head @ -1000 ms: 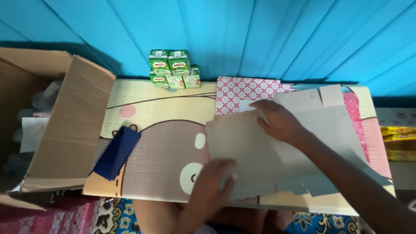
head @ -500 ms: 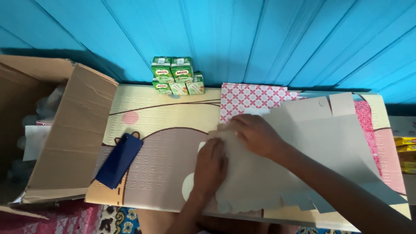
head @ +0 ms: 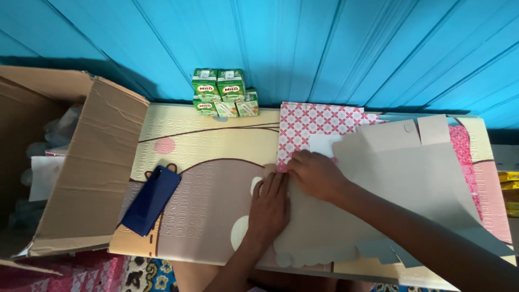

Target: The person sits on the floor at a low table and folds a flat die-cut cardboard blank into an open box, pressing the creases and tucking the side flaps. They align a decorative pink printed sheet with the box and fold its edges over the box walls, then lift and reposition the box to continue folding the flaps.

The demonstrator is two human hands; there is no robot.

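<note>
Now, by label:

Left hand: the left hand lies palm down, fingers together and stretched flat, pressing on the near left edge of the grey card sheet — it grips nothing.

Right hand: the right hand sits just beyond the left one, fingers curled down onto the sheet's left corner; whether the fingertips pinch the edge or only press it, I cannot tell.

Grey card sheet: large, flat, with cut tabs along its far edge and scalloped cut-outs on the near edge; it covers most of the right half of the mat and partly overlaps the patterned paper.

Patterned paper: a pink-and-white patterned sheet lies under the card's far left corner, its near corner right at the right hand's fingertips.

Mat: a foam mat in cream and brown with an embossed texture bears everything.

Phone: a dark blue phone rests face down on the mat's left part, well apart from both hands.

Cartons: small green drink cartons stand stacked at the mat's far edge against the blue wall.

Box: an open cardboard box sits at the left, one flap lying over the mat's edge.
</note>
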